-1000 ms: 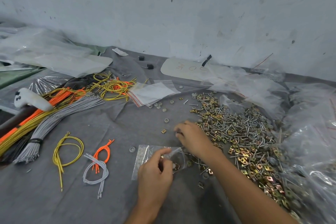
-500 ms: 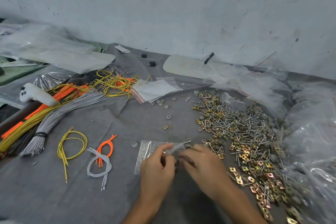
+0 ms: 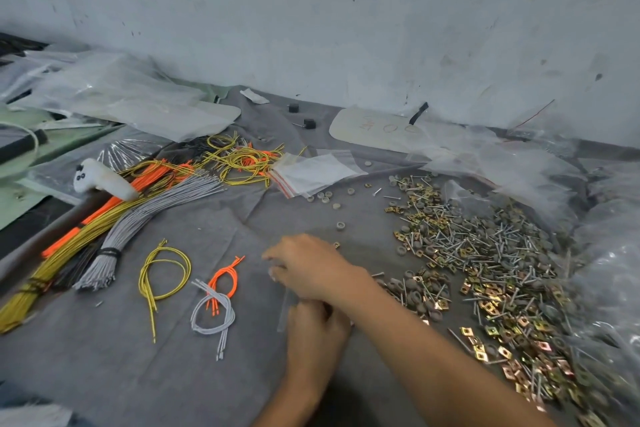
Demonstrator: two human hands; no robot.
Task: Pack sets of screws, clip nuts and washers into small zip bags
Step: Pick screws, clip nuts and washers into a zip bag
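Left hand (image 3: 317, 333) grips the zip bag (image 3: 284, 310) (one edge showing). Right hand (image 3: 311, 270) is blurred, its grip untellable; grey cloth (image 3: 104, 374) spreads leftward.

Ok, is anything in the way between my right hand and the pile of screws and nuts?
Nothing visible blocks it. Only bare grey cloth and one loose clip nut lie between the right hand and the hardware pile.

Pale, chipped and speckled wall (image 3: 346, 28) behind a work surface of creased grey cloth (image 3: 104, 374), in flat, even light.
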